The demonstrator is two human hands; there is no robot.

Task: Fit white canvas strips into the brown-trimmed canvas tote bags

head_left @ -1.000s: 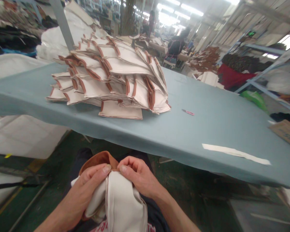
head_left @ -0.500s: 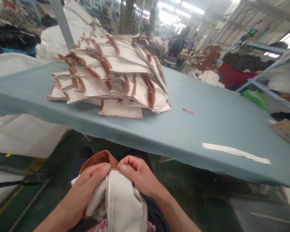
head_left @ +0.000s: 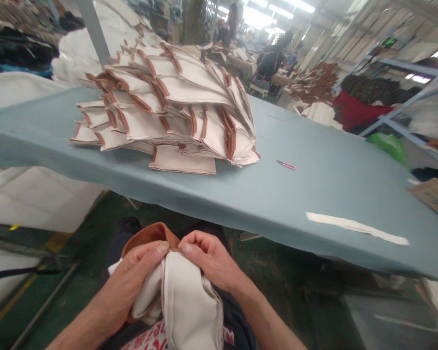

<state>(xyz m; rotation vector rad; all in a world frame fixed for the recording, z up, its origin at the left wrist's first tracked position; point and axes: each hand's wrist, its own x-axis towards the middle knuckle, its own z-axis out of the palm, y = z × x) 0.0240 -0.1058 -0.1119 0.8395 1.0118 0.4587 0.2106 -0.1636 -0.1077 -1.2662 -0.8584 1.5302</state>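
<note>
A cream cloth piece (head_left: 191, 301) with a brown band (head_left: 151, 233) along its top hangs over my lap, below the table's front edge. My left hand (head_left: 140, 267) pinches it at the band's seam, thumb on top. Close beside, my right hand (head_left: 206, 255) pinches the same seam between thumb and curled fingers. The two thumbs are a short gap apart. The lower part of the cloth drapes down in folds between my forearms.
A large pile of cream pieces with brown edges (head_left: 190, 92) lies on the blue-covered table (head_left: 270, 199). Right of it are a small pink-handled tool (head_left: 286, 165) and a white strip (head_left: 355, 227). A cardboard piece (head_left: 434, 197) is at the right edge. A person (head_left: 268, 63) sits far back.
The view has shifted slightly, so the table and pile appear a little higher. Both hands keep their pinch on the cloth, with hardly any movement.
</note>
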